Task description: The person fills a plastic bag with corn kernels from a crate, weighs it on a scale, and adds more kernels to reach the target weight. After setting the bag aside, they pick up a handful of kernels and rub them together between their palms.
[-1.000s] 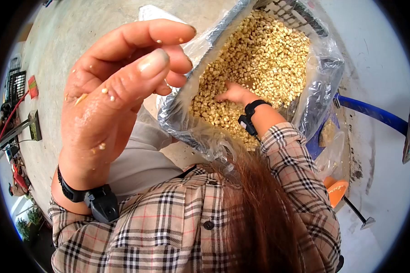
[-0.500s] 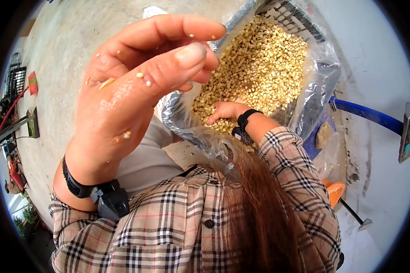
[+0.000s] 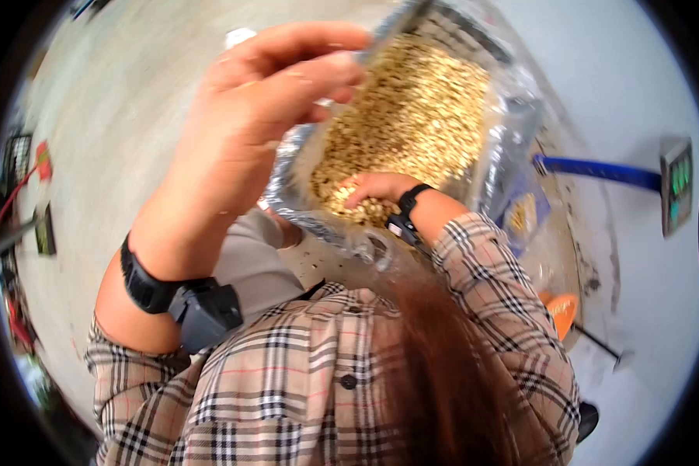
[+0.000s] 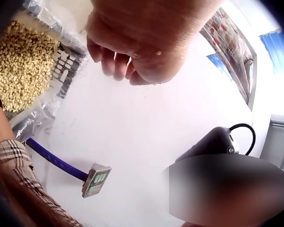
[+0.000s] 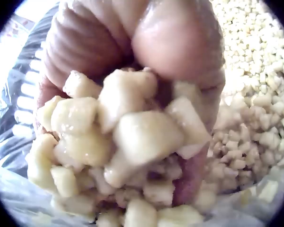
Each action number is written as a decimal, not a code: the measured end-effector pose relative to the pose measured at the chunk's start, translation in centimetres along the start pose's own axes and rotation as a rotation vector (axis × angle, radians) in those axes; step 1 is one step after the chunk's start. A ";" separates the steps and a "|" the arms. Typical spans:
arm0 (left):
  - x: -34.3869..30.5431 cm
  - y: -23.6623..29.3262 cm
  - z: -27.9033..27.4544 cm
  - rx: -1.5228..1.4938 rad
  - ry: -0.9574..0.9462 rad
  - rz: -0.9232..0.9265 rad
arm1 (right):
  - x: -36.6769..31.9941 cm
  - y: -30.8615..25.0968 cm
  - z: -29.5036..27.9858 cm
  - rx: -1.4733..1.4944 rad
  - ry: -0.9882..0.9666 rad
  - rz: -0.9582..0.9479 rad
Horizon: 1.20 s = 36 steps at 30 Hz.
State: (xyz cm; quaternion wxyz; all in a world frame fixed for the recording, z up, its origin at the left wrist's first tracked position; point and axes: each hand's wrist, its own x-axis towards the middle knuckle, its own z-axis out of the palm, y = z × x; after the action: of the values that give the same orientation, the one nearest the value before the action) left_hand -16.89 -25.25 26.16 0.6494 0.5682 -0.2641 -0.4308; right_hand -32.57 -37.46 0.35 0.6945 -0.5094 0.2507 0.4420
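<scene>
A crate lined with clear plastic (image 3: 511,128) holds a deep heap of small pale-yellow diced pieces (image 3: 419,101). My right hand (image 3: 384,188) is down in the near part of this heap. In the right wrist view, its fingers curl round a handful of wet diced pieces (image 5: 149,135), with more of them lying below and beside it. My left hand (image 3: 245,116) is raised in front of the crate's left side, fingers loosely bent. Nothing shows in its grasp, and its palm is partly hidden. A few crumbs stick to the left hand's skin in the left wrist view.
Right of the crate stands a scale with a blue post (image 3: 602,168) and a lit display (image 3: 677,186). An orange container (image 3: 561,311) and a blue item with pale bits (image 3: 523,216) sit near the white wall. Assorted things line the floor's far left.
My left hand has shifted right, with more of its forearm showing. The right hand has drawn toward the crate's near side. The head view has turned, so the crate appears further left.
</scene>
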 end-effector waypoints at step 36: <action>3.2 -9.1 11.3 -0.892 -0.228 -0.286 | -18.3 -6.6 7.9 -0.308 1.514 -1.376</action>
State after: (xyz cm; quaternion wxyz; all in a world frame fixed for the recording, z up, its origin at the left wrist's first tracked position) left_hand -27.08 -33.59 19.32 0.7310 0.2142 -0.0422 -0.6465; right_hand -36.46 -37.30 20.96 0.3846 -0.7705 0.2172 -0.4596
